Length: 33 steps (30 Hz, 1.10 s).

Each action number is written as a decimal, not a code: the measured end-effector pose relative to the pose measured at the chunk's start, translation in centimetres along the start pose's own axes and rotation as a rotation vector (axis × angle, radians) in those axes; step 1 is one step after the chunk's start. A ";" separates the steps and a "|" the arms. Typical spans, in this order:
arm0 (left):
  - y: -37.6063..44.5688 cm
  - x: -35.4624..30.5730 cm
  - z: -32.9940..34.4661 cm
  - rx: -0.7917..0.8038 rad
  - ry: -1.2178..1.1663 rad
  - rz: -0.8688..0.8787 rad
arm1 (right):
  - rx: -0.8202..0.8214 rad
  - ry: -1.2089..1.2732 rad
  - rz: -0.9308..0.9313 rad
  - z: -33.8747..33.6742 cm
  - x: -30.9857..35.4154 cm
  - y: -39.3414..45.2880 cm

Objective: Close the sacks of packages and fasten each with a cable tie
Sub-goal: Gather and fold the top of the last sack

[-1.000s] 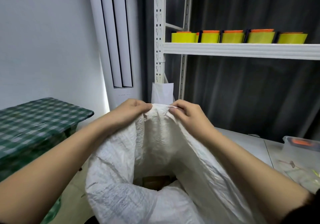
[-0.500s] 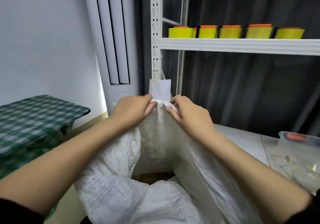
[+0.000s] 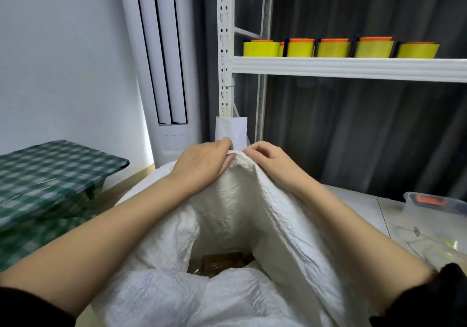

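A large white woven sack stands in front of me with its mouth gaping towards me. Brown packages show deep inside the opening. My left hand and my right hand both pinch the far rim of the sack, held up high with the two hands almost touching. The fabric hangs down from that pinched point in two folds. No cable tie is on the sack.
A green checked table stands at the left. A white metal shelf carries several yellow-and-orange containers. At the right, a grey table holds a clear plastic tub. A white floor air conditioner stands behind.
Both hands have gathered the sack's far rim closer together, so the gap between them has narrowed. The mouth has become narrower.
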State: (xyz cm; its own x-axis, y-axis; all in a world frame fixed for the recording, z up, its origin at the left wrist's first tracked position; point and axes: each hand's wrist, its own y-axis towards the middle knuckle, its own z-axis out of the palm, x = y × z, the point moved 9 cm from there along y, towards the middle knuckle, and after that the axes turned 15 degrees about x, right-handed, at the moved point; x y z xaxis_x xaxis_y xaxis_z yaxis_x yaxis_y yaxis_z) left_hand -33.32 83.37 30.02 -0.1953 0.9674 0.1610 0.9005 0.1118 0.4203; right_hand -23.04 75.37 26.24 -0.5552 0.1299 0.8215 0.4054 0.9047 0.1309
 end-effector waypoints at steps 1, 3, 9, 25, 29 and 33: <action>0.1 1.0 0.4 0.035 -0.040 -0.074 | -0.054 -0.179 0.037 -0.1 0.3 -0.9; 0.4 3.2 1.5 0.101 -0.209 -0.195 | -0.158 -0.554 0.077 0.0 1.4 -2.8; 0.7 4.2 2.7 0.255 -0.457 -0.242 | -0.230 -0.428 -0.190 -0.6 1.2 -3.2; 3.0 2.3 4.0 0.358 -0.324 -0.167 | -0.263 -0.576 -0.003 -0.9 0.6 -5.0; 2.8 2.1 3.6 0.290 -0.369 -0.088 | -0.189 0.074 -0.160 -2.4 -1.6 -3.9; 1.3 -2.5 0.4 -0.075 -0.220 0.195 | 0.022 0.395 -0.076 -1.2 -3.3 -2.2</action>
State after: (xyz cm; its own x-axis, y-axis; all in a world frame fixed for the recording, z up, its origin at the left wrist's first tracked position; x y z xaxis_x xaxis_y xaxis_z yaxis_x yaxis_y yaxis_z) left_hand -31.45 81.18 29.80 0.0749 0.9959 0.0511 0.8798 -0.0901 0.4666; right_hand -21.22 72.50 23.87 -0.2597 -0.1001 0.9605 0.3561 0.9146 0.1916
